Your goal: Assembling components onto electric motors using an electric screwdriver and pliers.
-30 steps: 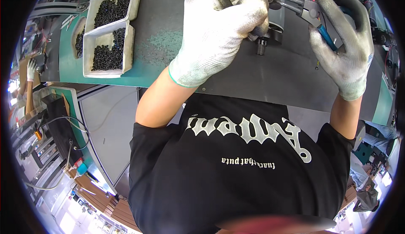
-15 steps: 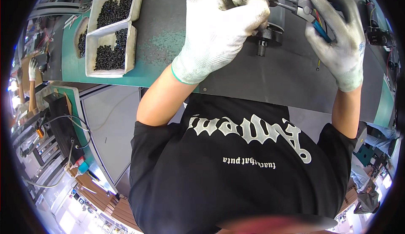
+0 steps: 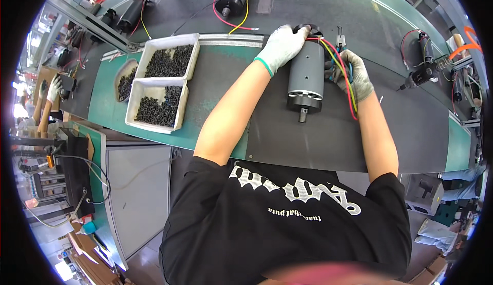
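Observation:
A grey cylindrical electric motor [image 3: 306, 74] lies on the dark mat, its black end cap and threaded shaft toward me. My gloved left hand [image 3: 284, 48] grips its far end, with the fingertips at the black end cap there. Beside the motor's right side, my gloved right hand [image 3: 355, 74] is closed around pliers [image 3: 340, 41] with blue handles, their jaws pointing away from me. Red, yellow and green wires [image 3: 345, 74] run from the motor's far end and hang down between it and my right hand. The fingers under the pliers are partly hidden.
Two white trays [image 3: 191, 74] of small black parts stand on the left, beside a rounded container [image 3: 120, 82] of similar parts. Another motor [image 3: 232, 0] with wires lies at the back. A black power screwdriver [image 3: 422, 74] hangs on an orange coil at right. Another person's gloved hands [image 3: 54, 87] show far left.
The view has shifted, showing more of the bench. My left hand has left the plier jaws for the motor's far end. The pliers have turned from pointing left to pointing away.

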Demonstrator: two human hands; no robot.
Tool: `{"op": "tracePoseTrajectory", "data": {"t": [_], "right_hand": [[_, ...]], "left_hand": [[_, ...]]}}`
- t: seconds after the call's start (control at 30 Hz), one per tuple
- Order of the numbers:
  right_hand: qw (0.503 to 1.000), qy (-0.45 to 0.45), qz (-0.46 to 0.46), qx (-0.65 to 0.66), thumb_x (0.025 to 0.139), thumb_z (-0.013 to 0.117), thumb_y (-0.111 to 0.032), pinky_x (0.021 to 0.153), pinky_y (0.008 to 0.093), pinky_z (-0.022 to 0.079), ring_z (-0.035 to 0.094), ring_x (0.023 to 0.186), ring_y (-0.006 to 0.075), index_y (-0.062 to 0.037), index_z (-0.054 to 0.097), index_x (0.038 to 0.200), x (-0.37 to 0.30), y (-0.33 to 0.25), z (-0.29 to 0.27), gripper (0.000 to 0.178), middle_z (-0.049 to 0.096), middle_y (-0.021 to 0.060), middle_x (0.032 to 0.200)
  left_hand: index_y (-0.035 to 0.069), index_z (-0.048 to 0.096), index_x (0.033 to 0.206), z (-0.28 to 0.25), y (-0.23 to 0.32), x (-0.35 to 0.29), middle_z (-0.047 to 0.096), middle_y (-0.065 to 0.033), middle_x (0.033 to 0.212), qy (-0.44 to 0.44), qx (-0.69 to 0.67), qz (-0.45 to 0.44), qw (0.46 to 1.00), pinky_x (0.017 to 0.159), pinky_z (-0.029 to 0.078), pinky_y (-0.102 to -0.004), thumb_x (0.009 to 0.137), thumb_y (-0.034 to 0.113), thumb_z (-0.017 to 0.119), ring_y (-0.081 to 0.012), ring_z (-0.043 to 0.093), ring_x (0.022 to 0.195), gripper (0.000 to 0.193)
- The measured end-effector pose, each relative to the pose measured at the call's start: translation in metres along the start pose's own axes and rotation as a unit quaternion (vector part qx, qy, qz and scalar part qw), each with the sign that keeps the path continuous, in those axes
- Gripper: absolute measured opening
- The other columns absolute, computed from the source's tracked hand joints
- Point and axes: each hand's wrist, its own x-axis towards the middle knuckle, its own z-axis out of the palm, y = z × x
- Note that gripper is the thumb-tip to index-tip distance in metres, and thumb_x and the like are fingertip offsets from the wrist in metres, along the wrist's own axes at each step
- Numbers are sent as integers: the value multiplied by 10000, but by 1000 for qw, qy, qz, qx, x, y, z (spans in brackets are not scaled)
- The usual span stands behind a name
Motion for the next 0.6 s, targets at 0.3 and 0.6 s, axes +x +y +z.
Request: {"op": "tracePoseTrajectory", "data": {"t": [0.3,0.6], "right_hand": [[974,-59,-208,-60,733,628,-154,748,317,486,604,802,185,17,545,1138,-107,-28,46,448,598,81,898],[500,-100,-263,-819,750,592,-49,905,323,472,633,1001,228,42,584,1210,-126,-153,55,470,654,108,1075]], "left_hand": [[-55,583,1128,-22,57,-99,647,-200,1007,128,-87,264,952,844,500,-393,712,410,799,-325,626,985,660],[-52,489,1230,-22,60,-112,612,-141,1044,-25,-380,371,847,829,505,-339,665,271,866,-231,625,934,752]]}}
